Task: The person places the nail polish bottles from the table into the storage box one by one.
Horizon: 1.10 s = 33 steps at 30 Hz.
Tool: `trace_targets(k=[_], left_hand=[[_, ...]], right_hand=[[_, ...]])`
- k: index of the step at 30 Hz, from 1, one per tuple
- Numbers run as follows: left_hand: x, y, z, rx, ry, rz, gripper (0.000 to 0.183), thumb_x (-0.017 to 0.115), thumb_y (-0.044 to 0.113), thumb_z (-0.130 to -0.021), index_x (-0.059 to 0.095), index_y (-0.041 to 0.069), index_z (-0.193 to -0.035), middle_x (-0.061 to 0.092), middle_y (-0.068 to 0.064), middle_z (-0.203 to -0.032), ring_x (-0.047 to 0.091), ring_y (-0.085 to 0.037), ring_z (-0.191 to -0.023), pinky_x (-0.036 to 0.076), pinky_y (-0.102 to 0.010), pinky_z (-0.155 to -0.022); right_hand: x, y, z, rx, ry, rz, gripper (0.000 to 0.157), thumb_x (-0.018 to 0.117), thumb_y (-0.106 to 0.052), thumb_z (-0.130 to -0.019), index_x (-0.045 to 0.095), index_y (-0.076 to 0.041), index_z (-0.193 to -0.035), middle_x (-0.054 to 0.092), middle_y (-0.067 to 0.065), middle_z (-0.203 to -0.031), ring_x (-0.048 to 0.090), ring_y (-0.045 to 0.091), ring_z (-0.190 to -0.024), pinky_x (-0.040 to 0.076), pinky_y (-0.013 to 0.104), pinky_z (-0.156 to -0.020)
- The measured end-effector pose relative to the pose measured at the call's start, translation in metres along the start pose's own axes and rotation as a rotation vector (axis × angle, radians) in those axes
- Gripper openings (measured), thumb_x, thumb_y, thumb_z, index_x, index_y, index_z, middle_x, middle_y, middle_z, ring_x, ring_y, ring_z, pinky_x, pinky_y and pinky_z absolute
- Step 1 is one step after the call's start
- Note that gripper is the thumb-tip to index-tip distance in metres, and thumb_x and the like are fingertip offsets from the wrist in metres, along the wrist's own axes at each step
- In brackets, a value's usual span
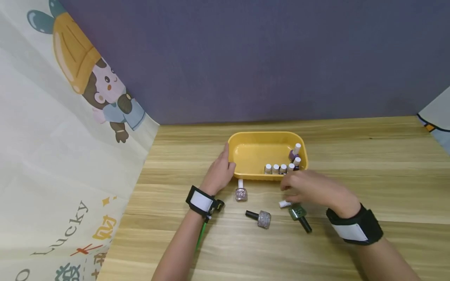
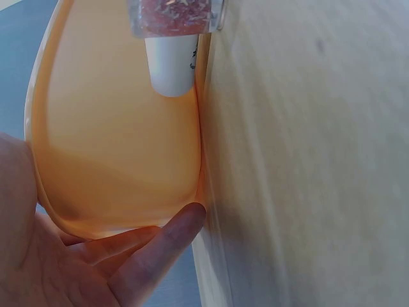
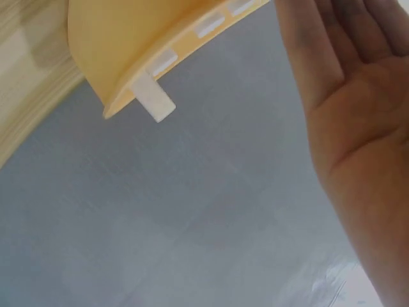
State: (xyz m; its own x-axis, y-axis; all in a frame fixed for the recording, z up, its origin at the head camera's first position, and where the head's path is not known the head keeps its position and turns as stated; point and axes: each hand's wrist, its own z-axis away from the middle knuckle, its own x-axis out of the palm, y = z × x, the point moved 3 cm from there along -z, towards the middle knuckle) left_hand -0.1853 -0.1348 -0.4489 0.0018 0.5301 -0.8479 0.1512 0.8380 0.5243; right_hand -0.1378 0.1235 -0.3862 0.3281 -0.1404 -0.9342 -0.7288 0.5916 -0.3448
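At the left end of a yellow tray (image 1: 246,176), my left hand (image 1: 218,173) grips the wall, its fingers round the corner in the left wrist view. Just over the tray's front right edge hovers my right hand (image 1: 316,189), palm showing in the right wrist view, with nothing seen in its grasp. Below its fingers lies a white bottle cap (image 1: 284,204); the rest of that bottle is hidden. Beside it is a dark green nail polish bottle (image 1: 297,212) with a black cap. Inside the tray, white-capped nail polish bottles (image 1: 275,169) line the front, with a purple bottle (image 1: 293,154) on the right.
A pink glitter nail polish bottle (image 1: 241,193) sits before the tray's front left. Nearer me lies a silver glitter bottle (image 1: 264,219) with a black cap. The wooden table (image 1: 168,242) meets a dark panel (image 1: 253,62) behind and a printed cloth (image 1: 52,156) at left.
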Motion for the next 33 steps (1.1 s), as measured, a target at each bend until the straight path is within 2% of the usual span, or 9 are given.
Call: trace_targets(k=[6, 8, 14, 23, 27, 30, 33], left_hand=[[-0.003, 0.001, -0.001, 0.010, 0.007, -0.006, 0.069, 0.035, 0.030, -0.093, -0.009, 0.021, -0.146, 0.022, -0.007, -0.151, 0.050, -0.019, -0.093, 0.043, -0.031, -0.083], [-0.003, 0.000, -0.001, 0.006, 0.004, -0.008, 0.069, 0.035, 0.030, -0.093, -0.008, 0.021, -0.146, 0.022, -0.008, -0.151, 0.051, -0.019, -0.091, 0.043, -0.031, -0.082], [-0.001, 0.000, 0.001, -0.009, 0.001, -0.012, 0.069, 0.035, 0.030, -0.094, -0.008, 0.021, -0.147, 0.022, -0.007, -0.151, 0.047, -0.019, -0.107, 0.041, -0.032, -0.089], [-0.002, 0.001, 0.001, -0.004, -0.003, -0.008, 0.069, 0.035, 0.031, -0.093, -0.010, 0.023, -0.146, 0.022, -0.008, -0.151, 0.049, -0.020, -0.100, 0.041, -0.032, -0.087], [-0.003, 0.002, 0.001, -0.004, -0.014, -0.003, 0.069, 0.034, 0.031, -0.093, -0.009, 0.022, -0.146, 0.021, -0.009, -0.151, 0.048, -0.020, -0.104, 0.040, -0.033, -0.092], [-0.003, 0.003, 0.001, -0.005, -0.018, 0.004, 0.069, 0.034, 0.030, -0.093, -0.008, 0.021, -0.147, 0.021, -0.009, -0.151, 0.044, -0.019, -0.114, 0.035, -0.033, -0.099], [-0.003, 0.003, 0.001, -0.004, -0.019, 0.002, 0.069, 0.034, 0.030, -0.093, -0.008, 0.020, -0.147, 0.021, -0.009, -0.151, 0.044, -0.018, -0.115, 0.035, -0.033, -0.100]], right_hand=[[0.006, 0.000, -0.007, -0.012, -0.043, -0.010, 0.019, 0.072, -0.027, -0.073, 0.066, -0.016, -0.088, 0.059, -0.009, -0.083, 0.051, 0.006, -0.074, 0.044, 0.022, -0.061], [0.009, 0.000, -0.009, -0.002, -0.067, -0.009, 0.019, 0.072, -0.028, -0.073, 0.066, -0.017, -0.087, 0.058, -0.010, -0.083, 0.050, 0.005, -0.073, 0.044, 0.023, -0.062], [0.017, -0.002, -0.013, 0.035, -0.108, -0.002, 0.013, 0.073, -0.026, -0.071, 0.063, -0.022, -0.079, 0.055, -0.012, -0.079, 0.048, 0.004, -0.072, 0.043, 0.024, -0.062], [0.025, -0.003, -0.016, 0.034, -0.138, -0.034, 0.011, 0.071, -0.019, -0.074, 0.061, -0.024, -0.076, 0.050, -0.016, -0.071, 0.045, 0.004, -0.064, 0.040, 0.024, -0.057], [0.027, -0.003, -0.017, 0.035, -0.150, -0.035, 0.010, 0.070, -0.019, -0.075, 0.061, -0.024, -0.074, 0.049, -0.016, -0.068, 0.044, 0.004, -0.062, 0.039, 0.024, -0.056], [0.029, -0.002, -0.017, 0.046, -0.162, -0.040, 0.011, 0.069, -0.019, -0.076, 0.060, -0.025, -0.074, 0.048, -0.016, -0.067, 0.044, 0.005, -0.062, 0.039, 0.025, -0.056], [0.030, -0.002, -0.018, 0.053, -0.169, -0.047, 0.011, 0.069, -0.019, -0.076, 0.060, -0.024, -0.074, 0.048, -0.015, -0.066, 0.044, 0.005, -0.061, 0.039, 0.025, -0.055]])
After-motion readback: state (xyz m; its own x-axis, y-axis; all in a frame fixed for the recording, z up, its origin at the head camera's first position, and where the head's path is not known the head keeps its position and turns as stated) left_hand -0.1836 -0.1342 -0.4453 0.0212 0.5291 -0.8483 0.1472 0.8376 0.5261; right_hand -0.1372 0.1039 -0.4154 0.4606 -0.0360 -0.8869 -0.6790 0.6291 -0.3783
